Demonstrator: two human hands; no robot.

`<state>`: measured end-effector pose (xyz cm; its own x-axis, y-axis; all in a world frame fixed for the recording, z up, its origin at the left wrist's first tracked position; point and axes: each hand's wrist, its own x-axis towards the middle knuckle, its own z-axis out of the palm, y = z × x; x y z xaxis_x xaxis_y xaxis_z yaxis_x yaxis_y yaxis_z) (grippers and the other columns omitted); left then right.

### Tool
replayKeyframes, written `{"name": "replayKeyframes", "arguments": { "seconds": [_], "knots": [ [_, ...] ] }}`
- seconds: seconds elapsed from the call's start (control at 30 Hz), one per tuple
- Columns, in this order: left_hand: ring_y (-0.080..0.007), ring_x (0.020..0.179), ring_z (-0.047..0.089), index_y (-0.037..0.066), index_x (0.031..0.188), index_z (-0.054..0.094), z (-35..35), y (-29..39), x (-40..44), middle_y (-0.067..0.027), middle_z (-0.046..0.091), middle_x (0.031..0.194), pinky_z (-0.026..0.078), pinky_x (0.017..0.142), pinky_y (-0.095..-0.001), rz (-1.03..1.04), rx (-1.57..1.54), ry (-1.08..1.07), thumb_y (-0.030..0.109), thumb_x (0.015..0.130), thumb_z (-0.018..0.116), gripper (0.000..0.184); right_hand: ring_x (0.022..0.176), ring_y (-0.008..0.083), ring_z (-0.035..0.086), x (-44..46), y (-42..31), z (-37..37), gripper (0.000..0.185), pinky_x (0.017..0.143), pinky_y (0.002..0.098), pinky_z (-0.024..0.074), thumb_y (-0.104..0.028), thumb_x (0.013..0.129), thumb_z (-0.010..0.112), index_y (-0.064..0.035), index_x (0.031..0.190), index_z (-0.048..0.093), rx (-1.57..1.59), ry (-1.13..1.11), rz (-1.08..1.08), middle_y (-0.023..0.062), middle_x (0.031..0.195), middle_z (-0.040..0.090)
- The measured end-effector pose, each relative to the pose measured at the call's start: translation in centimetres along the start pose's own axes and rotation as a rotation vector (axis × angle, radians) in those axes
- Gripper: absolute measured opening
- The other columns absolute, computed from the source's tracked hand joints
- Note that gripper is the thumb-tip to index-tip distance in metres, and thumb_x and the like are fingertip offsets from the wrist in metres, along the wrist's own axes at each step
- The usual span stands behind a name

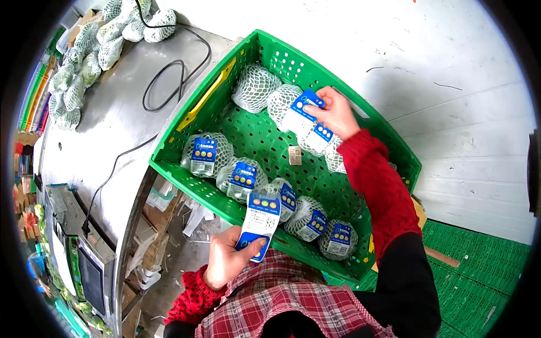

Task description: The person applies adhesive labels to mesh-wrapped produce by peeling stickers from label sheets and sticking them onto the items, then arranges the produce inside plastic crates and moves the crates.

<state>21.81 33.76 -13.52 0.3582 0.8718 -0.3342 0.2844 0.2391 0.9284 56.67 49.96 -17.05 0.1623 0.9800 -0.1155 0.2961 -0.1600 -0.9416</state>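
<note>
My left hand [228, 259] grips a stack of blue-and-white labels [261, 218] over the near edge of a green plastic crate [211, 194]. My right hand [337, 114] pinches a blue-and-white label [304, 107] near the far wall, against or just above a round item in white foam netting [279, 101]. An unlabelled netted item [255, 87] lies beside it in the far corner. Along the near side sit several netted items bearing labels, among them one at the left [204, 155]. Part of the far row is hidden behind my right hand and sleeve.
A metal table [135, 84] at the left carries more netted items [110, 53], a black cable [180, 79] and a device with a dark screen [90, 276]. A small tan piece [295, 155] lies on the crate floor. Green slatted flooring [479, 270] is at the right.
</note>
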Motion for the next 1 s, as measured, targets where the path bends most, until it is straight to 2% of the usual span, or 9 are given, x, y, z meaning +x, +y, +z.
{"name": "replayKeyframes", "arguments": {
  "seconds": [0.13, 0.23, 0.4, 0.53, 0.67, 0.73, 0.87, 0.93, 1.0],
  "knots": [
    [-0.0123, 0.058, 0.058, -0.004, 0.085, 0.069, -1.1, 0.0, 0.9, -0.0091, 0.065, 0.068, 0.047, 0.054, -0.0307, 0.057, 0.026, 0.021, 0.009, 0.078, 0.081, 0.019, 0.081, 0.0285, 0.068, 5.9, 10.8, 1.6, 0.06, 0.076, 0.0383, 0.0534, -0.036, 0.066, 0.088, -0.0023, 0.107, 0.059, -0.362, 0.173, -0.005, 0.0162, 0.091, 0.069],
    [-0.0123, 0.06, 0.055, -0.001, 0.092, 0.071, -2.5, -0.4, 1.6, -0.0072, 0.061, 0.069, 0.046, 0.055, -0.0305, 0.076, 0.054, 0.028, 0.007, 0.079, 0.081, 0.018, 0.088, 0.0356, 0.067, 3.6, 4.5, 2.4, 0.074, 0.076, 0.0439, 0.0539, -0.044, 0.06, 0.089, -0.0074, 0.115, 0.056, -0.903, 0.34, -0.061, 0.0172, 0.096, 0.068],
    [-0.0114, 0.067, 0.057, 0.0, 0.103, 0.072, -3.5, 1.1, 2.8, -0.0055, 0.064, 0.078, 0.047, 0.059, -0.0281, 0.161, 0.014, -0.009, 0.006, 0.08, 0.079, 0.025, 0.101, 0.0369, 0.061, 3.4, 7.2, 4.7, 0.074, 0.085, 0.0436, 0.0529, -0.024, 0.054, 0.093, -0.006, 0.115, 0.055, -0.662, 0.209, -0.277, 0.0154, 0.115, 0.052],
    [-0.0122, 0.067, 0.058, 0.004, 0.11, 0.071, -4.7, 3.0, 4.1, -0.005, 0.063, 0.082, 0.048, 0.06, -0.0275, 0.277, 0.123, 0.005, 0.006, 0.079, 0.079, 0.031, 0.097, 0.0245, 0.062, 4.4, 5.5, 2.7, 0.084, 0.081, 0.0357, 0.055, -0.021, 0.054, 0.094, -0.001, 0.124, 0.051, -0.408, 0.063, -0.003, 0.0151, 0.115, 0.054],
    [-0.0149, 0.068, 0.058, 0.004, 0.11, 0.07, -4.7, 4.6, 4.7, -0.0058, 0.062, 0.081, 0.049, 0.062, -0.0285, 0.269, 0.2, -0.037, 0.005, 0.078, 0.079, 0.033, 0.09, 0.0158, 0.062, -5.0, -6.5, 5.6, 0.062, 0.08, 0.0322, 0.0545, -0.013, 0.072, 0.086, 0.0009, 0.124, 0.055, 0.449, -0.509, 0.157, 0.0103, 0.111, 0.057],
    [-0.0184, 0.077, 0.062, 0.003, 0.106, 0.07, -4.5, 4.4, 4.9, -0.0088, 0.063, 0.091, 0.05, 0.068, -0.0295, 0.3, 0.238, -0.014, 0.004, 0.075, 0.08, 0.032, 0.09, 0.0127, 0.062, -7.0, -5.9, 7.4, 0.038, 0.08, 0.0294, 0.0537, -0.007, 0.083, 0.077, 0.0016, 0.115, 0.06, 0.153, -0.555, -0.194, 0.0063, 0.103, 0.063],
    [-0.0243, 0.093, 0.065, -0.001, 0.095, 0.069, -4.8, 6.3, 6.7, -0.0156, 0.062, 0.112, 0.051, 0.075, -0.0306, 0.62, 0.492, 0.125, 0.007, 0.071, 0.082, 0.028, 0.088, 0.01, 0.064, -9.0, -7.8, 8.6, 0.02, 0.079, 0.0275, 0.0535, -0.007, 0.089, 0.07, 0.0004, 0.107, 0.064, 0.389, -0.587, -0.013, 0.0055, 0.096, 0.069],
    [-0.024, 0.091, 0.066, -0.002, 0.091, 0.069, -5.1, 6.0, 7.4, -0.0161, 0.064, 0.111, 0.051, 0.074, -0.0307, 0.692, 0.513, 0.104, 0.008, 0.071, 0.082, 0.026, 0.08, 0.0111, 0.065, -8.8, -8.7, 8.8, 0.016, 0.071, 0.0279, 0.0543, -0.005, 0.089, 0.07, -0.0005, 0.104, 0.066, 0.111, -0.492, -0.251, 0.0054, 0.093, 0.07],
    [-0.0184, 0.076, 0.066, -0.001, 0.09, 0.069, -5.1, 5.1, 6.7, -0.0126, 0.068, 0.087, 0.051, 0.066, -0.0298, 0.138, 0.129, -0.024, 0.011, 0.073, 0.082, 0.023, 0.077, 0.0107, 0.065, -7.6, -8.4, 9.0, 0.014, 0.068, 0.0275, 0.0538, -0.005, 0.089, 0.069, -0.0009, 0.102, 0.067, 0.061, -0.44, -0.328, 0.0051, 0.09, 0.07]
  ]
}}
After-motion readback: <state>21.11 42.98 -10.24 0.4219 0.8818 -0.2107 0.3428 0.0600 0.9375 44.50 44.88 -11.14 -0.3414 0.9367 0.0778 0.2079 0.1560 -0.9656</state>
